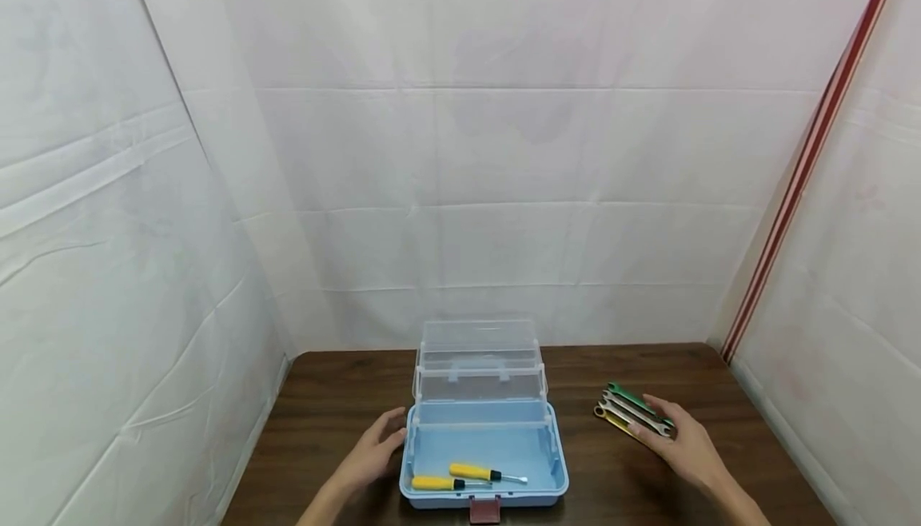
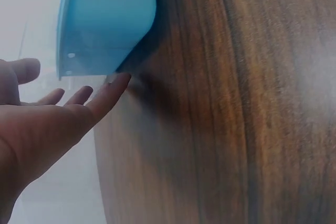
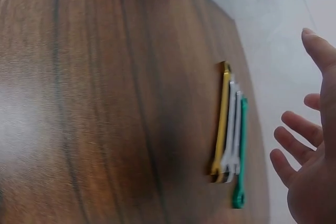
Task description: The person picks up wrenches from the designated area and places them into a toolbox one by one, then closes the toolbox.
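Note:
A light blue toolbox (image 1: 496, 438) stands with its clear lid (image 1: 478, 334) raised. Inside it, two yellow-handled screwdrivers (image 1: 471, 472) lie near the front wall. My left hand (image 1: 370, 454) is at the box's left side; in the left wrist view its loose fingers (image 2: 110, 95) are close to the box's corner, and contact cannot be made out. To the right of the box is a row of wrenches: green (image 3: 243, 145), two silver (image 3: 230, 135) and gold (image 3: 222, 114). Over their right ends is my right hand (image 1: 683, 442), fingers spread and holding nothing.
Everything rests on a dark wood-grain table (image 1: 345, 382). White sheeting (image 1: 504, 150) hangs behind it and at both sides, with a red strip (image 1: 799, 182) at the right corner. The toolbox's dark red latch (image 1: 484, 510) hangs at its front.

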Motion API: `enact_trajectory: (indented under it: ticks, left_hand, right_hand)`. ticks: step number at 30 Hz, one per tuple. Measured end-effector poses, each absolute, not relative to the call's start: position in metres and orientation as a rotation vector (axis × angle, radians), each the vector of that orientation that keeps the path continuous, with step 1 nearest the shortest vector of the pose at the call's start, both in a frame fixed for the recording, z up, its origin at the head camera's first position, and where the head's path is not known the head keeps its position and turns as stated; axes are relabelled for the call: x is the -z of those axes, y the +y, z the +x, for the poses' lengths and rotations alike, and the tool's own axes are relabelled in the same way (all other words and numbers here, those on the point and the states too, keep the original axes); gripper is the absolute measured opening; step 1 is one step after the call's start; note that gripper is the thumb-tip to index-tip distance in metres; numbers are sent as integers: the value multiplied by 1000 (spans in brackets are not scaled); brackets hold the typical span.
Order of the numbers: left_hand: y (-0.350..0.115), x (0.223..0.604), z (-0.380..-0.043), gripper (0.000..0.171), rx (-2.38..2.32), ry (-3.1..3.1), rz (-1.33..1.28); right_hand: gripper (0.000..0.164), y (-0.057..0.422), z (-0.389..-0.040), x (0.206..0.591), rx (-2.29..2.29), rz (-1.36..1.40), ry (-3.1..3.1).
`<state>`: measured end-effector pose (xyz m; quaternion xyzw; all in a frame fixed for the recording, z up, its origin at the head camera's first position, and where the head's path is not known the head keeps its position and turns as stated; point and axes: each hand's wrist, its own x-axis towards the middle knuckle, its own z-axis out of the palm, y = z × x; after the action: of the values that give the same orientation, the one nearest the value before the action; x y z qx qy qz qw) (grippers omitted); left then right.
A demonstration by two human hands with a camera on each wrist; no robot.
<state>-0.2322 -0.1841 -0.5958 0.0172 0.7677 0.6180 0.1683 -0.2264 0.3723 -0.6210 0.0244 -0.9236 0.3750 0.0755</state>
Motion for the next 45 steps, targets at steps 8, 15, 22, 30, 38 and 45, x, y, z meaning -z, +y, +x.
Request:
enact_trajectory:
  ticks: [8,15,22,30,38,45]
  left_hand:
    - [-181,604,-235,57,-1788,2139,-40]
    - [-178,604,-236,55,-1752,2146,-58]
    - [-178,606,-237,55,-1727,2175,-34]
    - [-176,610,-237,56,-1718,2192,-14]
    - [-176,610,-236,55,-1702,2212,-25]
    - [-176,611,-235,54,-1724,2203,-17]
  right_hand:
    - [74,370,-232,648,-1047,70,-2781]
    - [71,363,-235,658,-1091,65,-2773]
    - [66,357,-237,663,-1113,64,-2748]
    - [55,353,-239,670,-1005,32,-2772]
    - [41,334,-240,682,-911,-17,-2737]
    - [24,322,-240,688,-861,-66,-2679]
